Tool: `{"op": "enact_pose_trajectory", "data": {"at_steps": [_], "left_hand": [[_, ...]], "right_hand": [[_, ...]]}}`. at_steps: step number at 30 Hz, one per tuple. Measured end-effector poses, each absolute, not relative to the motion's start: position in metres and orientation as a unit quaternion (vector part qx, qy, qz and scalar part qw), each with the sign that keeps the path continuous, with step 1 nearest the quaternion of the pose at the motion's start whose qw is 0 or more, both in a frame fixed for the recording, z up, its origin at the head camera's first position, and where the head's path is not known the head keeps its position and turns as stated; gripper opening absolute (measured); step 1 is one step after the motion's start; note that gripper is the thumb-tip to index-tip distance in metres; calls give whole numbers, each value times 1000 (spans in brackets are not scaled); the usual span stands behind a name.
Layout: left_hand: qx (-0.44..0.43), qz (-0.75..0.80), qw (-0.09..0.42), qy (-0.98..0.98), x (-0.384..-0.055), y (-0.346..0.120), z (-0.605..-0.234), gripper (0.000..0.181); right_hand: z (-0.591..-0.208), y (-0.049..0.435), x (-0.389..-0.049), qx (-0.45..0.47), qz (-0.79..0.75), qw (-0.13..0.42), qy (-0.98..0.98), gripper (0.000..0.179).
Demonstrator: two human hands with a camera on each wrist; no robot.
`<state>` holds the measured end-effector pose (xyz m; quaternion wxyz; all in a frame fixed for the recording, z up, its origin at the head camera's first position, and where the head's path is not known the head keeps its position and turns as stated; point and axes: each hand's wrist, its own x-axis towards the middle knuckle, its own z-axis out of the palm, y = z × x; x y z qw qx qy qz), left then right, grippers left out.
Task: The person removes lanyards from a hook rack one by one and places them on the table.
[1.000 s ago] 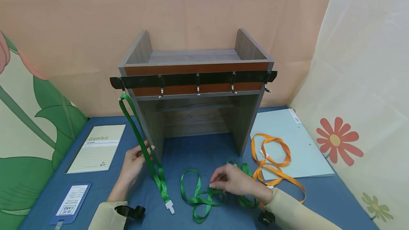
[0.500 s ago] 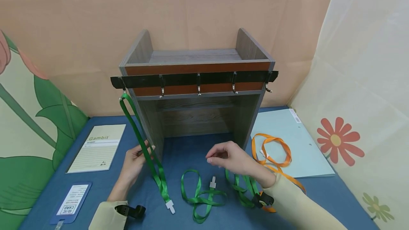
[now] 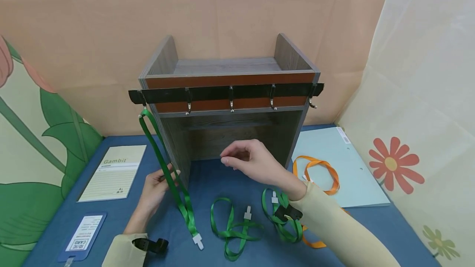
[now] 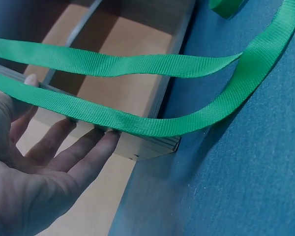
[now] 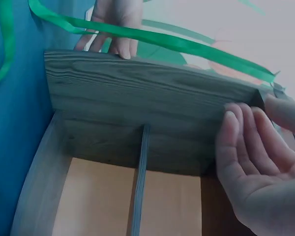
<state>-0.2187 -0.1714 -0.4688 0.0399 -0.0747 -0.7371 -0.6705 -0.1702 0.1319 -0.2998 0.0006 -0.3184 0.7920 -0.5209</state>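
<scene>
A green lanyard (image 3: pixel 162 155) hangs from the leftmost hook of the black hook rail (image 3: pixel 245 92), its white clip lowest. My left hand (image 3: pixel 155 188) is at the strap beside the shelf's left side; in the left wrist view its fingertips (image 4: pixel 110 140) lie right at the green band, fingers loosely extended. My right hand (image 3: pixel 256 162) is raised in front of the shelf's lower opening, fingers bent and holding nothing. Below it on the blue cloth lie a loosely looped green lanyard (image 3: pixel 237 234) and another green lanyard (image 3: pixel 272 217), partly covered by the right wrist's camera.
The grey wooden shelf (image 3: pixel 172 135) stands at the back. An orange lanyard (image 3: pixel 335 180) lies partly on a pale blue folder (image 3: pixel 356 176) at right, partly under the right forearm. A notepad (image 3: pixel 113 172) and a blue card holder (image 3: pixel 82 236) lie at left.
My right hand has let go of the looped green lanyard's clip end and moved up and left toward the shelf. The left hand and hanging lanyard have stayed in place.
</scene>
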Motion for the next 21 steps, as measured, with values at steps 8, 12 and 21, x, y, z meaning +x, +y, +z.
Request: {"op": "enact_pose_trajectory", "data": {"at_steps": [8, 12, 21], "left_hand": [[-83, -668, 32, -738, -220, -172, -468, 33], [-82, -669, 27, -738, -217, -177, -467, 34], [-85, -667, 27, -739, -220, -176, -468, 33]], "right_hand": [[-317, 99, -201, -319, -539, -95, 774, 22], [-315, 79, -210, -330, -540, -118, 765, 25], [-307, 48, -223, -336, -566, -99, 746, 29]]}}
